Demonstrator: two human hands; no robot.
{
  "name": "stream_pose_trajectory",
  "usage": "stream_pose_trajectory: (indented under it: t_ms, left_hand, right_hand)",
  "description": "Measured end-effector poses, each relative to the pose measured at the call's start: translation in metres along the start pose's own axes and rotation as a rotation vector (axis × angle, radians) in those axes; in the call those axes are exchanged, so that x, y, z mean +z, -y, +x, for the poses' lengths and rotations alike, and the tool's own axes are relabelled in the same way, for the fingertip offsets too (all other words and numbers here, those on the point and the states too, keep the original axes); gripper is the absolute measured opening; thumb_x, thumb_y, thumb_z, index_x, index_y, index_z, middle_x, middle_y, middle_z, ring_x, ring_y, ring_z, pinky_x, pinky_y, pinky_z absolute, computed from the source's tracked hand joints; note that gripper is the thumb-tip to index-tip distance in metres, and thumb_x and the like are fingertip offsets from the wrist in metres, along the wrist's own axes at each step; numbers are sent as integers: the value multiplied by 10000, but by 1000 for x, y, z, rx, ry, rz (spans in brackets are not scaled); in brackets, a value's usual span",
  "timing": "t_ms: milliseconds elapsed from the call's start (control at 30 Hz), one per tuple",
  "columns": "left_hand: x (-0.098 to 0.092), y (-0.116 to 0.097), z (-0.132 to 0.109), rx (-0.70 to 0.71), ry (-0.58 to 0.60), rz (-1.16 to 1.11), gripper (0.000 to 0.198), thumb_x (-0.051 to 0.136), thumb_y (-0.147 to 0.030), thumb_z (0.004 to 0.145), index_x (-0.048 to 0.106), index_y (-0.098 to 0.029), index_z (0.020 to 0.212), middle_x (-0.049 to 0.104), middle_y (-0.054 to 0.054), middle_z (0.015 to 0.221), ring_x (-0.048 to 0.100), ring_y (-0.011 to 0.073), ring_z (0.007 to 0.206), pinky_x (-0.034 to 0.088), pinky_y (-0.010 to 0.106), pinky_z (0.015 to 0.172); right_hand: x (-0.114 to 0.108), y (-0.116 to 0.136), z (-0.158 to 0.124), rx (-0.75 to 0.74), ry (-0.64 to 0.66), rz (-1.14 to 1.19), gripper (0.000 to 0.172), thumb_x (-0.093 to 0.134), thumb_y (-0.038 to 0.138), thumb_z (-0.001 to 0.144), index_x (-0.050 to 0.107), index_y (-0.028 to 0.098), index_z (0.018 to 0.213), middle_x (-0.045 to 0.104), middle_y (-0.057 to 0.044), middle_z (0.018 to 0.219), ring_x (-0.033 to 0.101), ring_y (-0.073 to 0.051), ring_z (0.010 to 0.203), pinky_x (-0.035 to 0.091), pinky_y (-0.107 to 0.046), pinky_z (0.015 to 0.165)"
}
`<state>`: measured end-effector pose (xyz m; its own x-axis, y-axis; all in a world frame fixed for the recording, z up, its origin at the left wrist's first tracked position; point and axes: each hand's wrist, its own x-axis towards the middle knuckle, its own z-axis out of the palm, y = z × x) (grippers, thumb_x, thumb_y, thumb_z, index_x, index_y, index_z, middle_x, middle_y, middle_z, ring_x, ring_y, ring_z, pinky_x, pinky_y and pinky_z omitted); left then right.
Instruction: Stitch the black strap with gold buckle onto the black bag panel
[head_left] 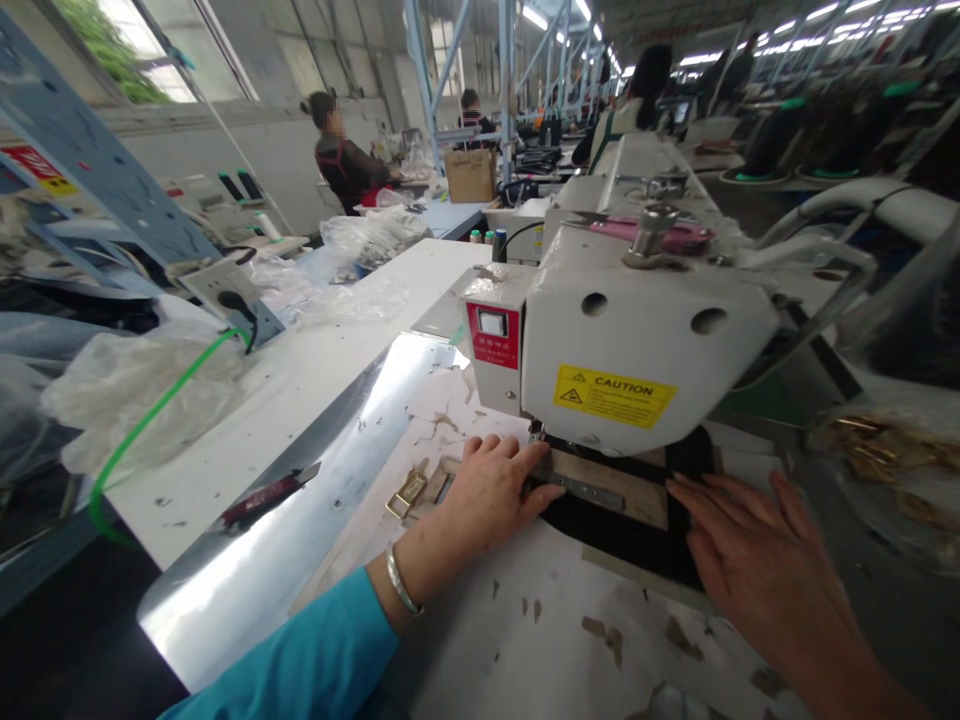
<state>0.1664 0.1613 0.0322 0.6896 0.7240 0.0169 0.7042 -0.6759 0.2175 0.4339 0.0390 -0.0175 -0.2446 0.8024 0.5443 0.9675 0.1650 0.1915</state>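
Note:
My left hand [491, 490] rests flat on the white bed of a sewing machine [637, 340], fingertips touching the left end of a brown strip with a metal plate [600, 490] under the machine head. My right hand [757, 560] lies flat, fingers spread, on a black piece of material [622, 530] beneath the strip. A gold buckle [406, 492] lies just left of my left hand. Neither hand grips anything. The needle area is hidden by the machine head.
A dark-handled tool [266, 495] lies on the shiny metal edge at left. Clear plastic bags [142, 390] and a green cord [150, 420] sit on the white table. Gold hardware in a bag [885, 450] is at right. People work at benches behind.

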Motion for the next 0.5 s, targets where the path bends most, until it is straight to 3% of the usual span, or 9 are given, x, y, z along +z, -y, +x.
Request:
stream_pose_trajectory:
  t_ms: [500]
  left_hand:
    - [-6,-21,-9,96,49,-53,513,380,-598,952,558,-260,1295,635,89,1096,559,283,1008,412,515,942]
  right_hand:
    - [-4,-26,-26,18,23,-3,368,372,228,906,610,140,1172,738,-124,1072,636,-319,1015,382,-679,1038]
